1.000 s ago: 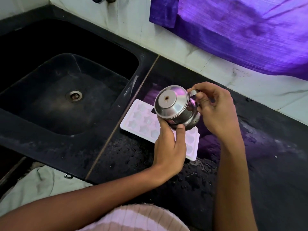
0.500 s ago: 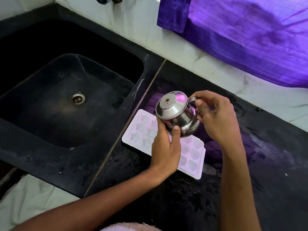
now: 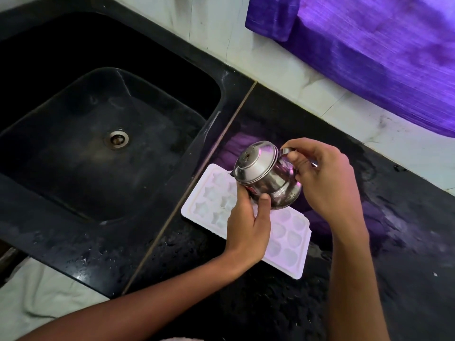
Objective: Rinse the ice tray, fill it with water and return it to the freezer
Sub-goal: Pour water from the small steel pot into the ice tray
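A white ice tray (image 3: 288,238) with star and heart cells lies on the wet black counter (image 3: 406,242), just right of the sink. Above it a small steel kettle (image 3: 267,177) with its lid on is tilted to the left over the tray's star cells. My right hand (image 3: 325,183) grips the kettle's handle. My left hand (image 3: 248,223) holds the kettle's underside from below, thumb on its belly. The hands and kettle hide the tray's middle. Whether water runs from the spout cannot be told.
A deep black sink (image 3: 103,153) with a metal drain (image 3: 116,139) lies to the left. A purple cloth (image 3: 381,52) hangs over the white tiled wall behind. A pale cloth (image 3: 44,294) lies below the counter's front edge at lower left.
The kettle has tipped further to the left over the tray, both hands still on it. The camera has shifted, so everything sits lower and further right in view.
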The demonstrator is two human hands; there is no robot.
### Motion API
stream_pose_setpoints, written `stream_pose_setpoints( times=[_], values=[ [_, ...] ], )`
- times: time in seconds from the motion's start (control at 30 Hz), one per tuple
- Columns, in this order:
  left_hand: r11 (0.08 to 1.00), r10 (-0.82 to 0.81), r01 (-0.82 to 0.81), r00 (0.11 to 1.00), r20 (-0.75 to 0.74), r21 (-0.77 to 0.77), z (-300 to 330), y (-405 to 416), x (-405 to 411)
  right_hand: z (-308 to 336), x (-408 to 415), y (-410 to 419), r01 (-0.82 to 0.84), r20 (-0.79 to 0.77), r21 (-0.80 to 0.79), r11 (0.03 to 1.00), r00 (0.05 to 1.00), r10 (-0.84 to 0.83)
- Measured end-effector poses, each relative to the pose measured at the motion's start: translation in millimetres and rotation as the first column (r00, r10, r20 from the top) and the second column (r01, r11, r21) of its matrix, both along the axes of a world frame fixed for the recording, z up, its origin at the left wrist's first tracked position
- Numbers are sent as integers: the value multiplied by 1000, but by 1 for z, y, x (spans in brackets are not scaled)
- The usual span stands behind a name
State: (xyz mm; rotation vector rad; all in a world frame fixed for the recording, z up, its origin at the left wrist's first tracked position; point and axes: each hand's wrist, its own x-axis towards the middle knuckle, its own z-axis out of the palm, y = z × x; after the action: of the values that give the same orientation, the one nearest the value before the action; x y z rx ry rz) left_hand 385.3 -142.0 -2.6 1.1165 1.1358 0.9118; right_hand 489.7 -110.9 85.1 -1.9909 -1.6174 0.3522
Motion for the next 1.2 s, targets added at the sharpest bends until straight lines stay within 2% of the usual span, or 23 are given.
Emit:
stream_pose_setpoints(
  times=[0.63,0.97,1.2],
  values=[
    [998,-35,34,999,13,56,3,-3,-2,9,-2,-5,4,-22,36,999,1000,-4],
    [987,-42,45,999,-25,157,5,-7,-8,2,-2,-14,86,-181,127,988,982,-63],
    [991,-31,31,1000,-5,134,3,-14,-11,3,-8,-16,27,-144,101,994,990,-12]
  ],
)
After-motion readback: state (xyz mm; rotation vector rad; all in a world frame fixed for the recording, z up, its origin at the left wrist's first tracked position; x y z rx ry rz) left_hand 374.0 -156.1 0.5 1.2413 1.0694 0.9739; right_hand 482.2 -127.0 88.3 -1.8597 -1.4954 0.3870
